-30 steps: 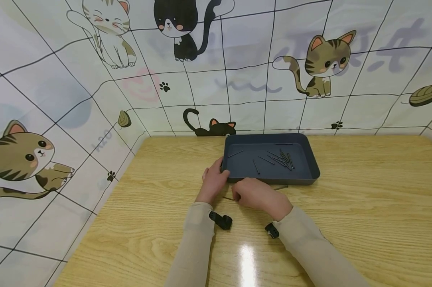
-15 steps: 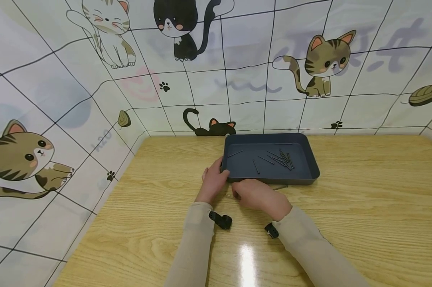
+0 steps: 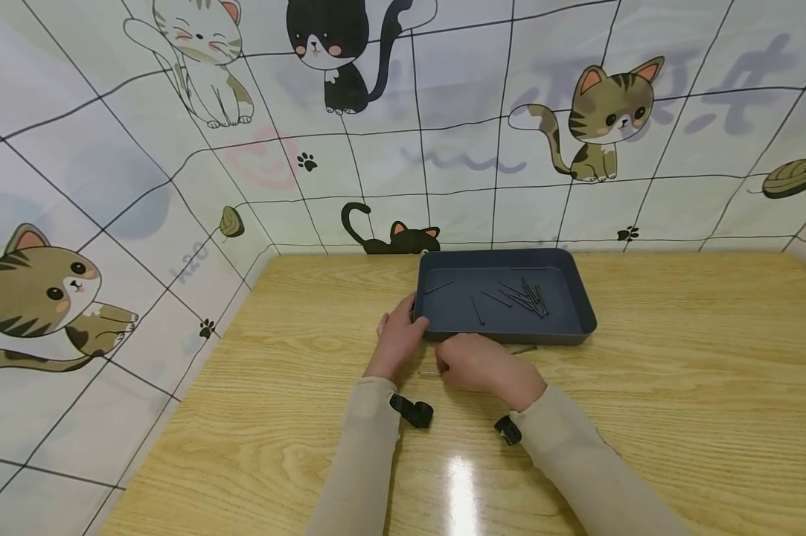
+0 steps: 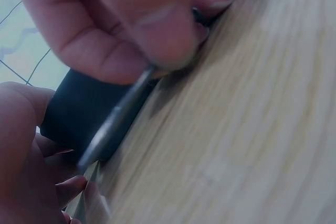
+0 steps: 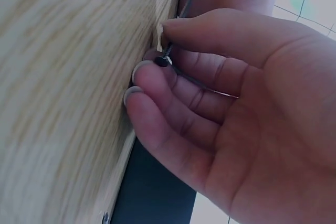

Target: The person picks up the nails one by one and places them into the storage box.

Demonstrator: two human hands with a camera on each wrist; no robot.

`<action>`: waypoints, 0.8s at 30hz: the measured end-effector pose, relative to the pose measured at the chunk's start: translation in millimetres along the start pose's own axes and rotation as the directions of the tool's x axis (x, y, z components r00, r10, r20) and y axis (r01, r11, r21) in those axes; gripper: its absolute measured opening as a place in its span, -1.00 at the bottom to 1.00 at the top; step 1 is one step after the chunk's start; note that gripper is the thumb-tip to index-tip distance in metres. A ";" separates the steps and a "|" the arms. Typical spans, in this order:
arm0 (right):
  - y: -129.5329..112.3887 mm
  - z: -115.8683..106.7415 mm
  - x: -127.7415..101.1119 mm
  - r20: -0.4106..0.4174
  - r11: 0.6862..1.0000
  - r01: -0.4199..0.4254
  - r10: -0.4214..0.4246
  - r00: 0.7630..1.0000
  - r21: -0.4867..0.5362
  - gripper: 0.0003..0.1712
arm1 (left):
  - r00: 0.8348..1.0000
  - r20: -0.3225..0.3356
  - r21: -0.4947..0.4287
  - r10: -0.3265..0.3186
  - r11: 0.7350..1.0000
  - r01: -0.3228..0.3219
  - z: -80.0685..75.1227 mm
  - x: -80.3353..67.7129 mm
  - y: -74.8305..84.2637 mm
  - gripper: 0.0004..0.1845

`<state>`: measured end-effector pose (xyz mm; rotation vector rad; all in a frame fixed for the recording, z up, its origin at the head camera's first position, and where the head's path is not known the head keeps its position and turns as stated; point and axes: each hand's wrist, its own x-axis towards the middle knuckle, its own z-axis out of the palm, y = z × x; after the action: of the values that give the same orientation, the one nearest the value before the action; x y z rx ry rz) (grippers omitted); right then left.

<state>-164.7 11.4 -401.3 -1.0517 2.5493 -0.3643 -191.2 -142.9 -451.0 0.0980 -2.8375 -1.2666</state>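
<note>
A shallow dark blue-grey tray (image 3: 510, 339) stands on the wooden table, with several thin dark nails (image 3: 522, 299) scattered inside. At its front left corner my left hand (image 3: 399, 339) holds the side, thumb toward the front. Just before the tray's front wall, my right hand (image 3: 486, 365) pinches one nail (image 3: 431, 374) between thumb and fingers, low over the table. The nail's shank (image 4: 105, 129) sticks out toward the left hand in the left wrist view. Its flat head (image 5: 161, 61) shows by the fingertips in the right wrist view.
Another nail (image 3: 525, 350) lies on the table (image 3: 677, 387) in front of the tray, partly behind the right hand. A cat-patterned wall covering (image 3: 469, 179) rises along the table's back and left side.
The nail in my right hand has turned slightly and now points more level to the left. The right hand has shifted very little; the left hand and tray stay put.
</note>
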 end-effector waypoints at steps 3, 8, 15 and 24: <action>0.0 -0.7 0.5 -0.014 1.000 -0.005 0.005 1.000 0.008 -0.92 | 1.000 0.003 -0.003 -0.001 1.000 0.001 -0.1 0.0 -0.4 -0.43; -0.4 -0.8 2.5 -0.041 1.000 0.009 -0.009 0.999 0.001 -0.91 | 1.000 0.007 0.010 -0.007 1.000 0.007 -0.1 0.5 -0.7 -0.42; -0.7 -0.4 3.8 -0.135 0.997 0.065 -0.070 0.988 -0.038 -0.91 | 1.000 0.008 -0.001 -0.004 1.000 0.004 -1.1 -0.7 0.5 -0.42; 4.5 -6.6 2.2 -0.205 0.993 0.118 -0.122 0.971 -0.029 -0.88 | 1.000 0.012 -0.006 0.003 1.000 -0.002 -2.3 -2.1 1.7 -0.43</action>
<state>-171.7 13.6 -397.5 -1.2366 2.6798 -0.5104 -189.1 -143.4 -448.2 0.0868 -2.8430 -1.2793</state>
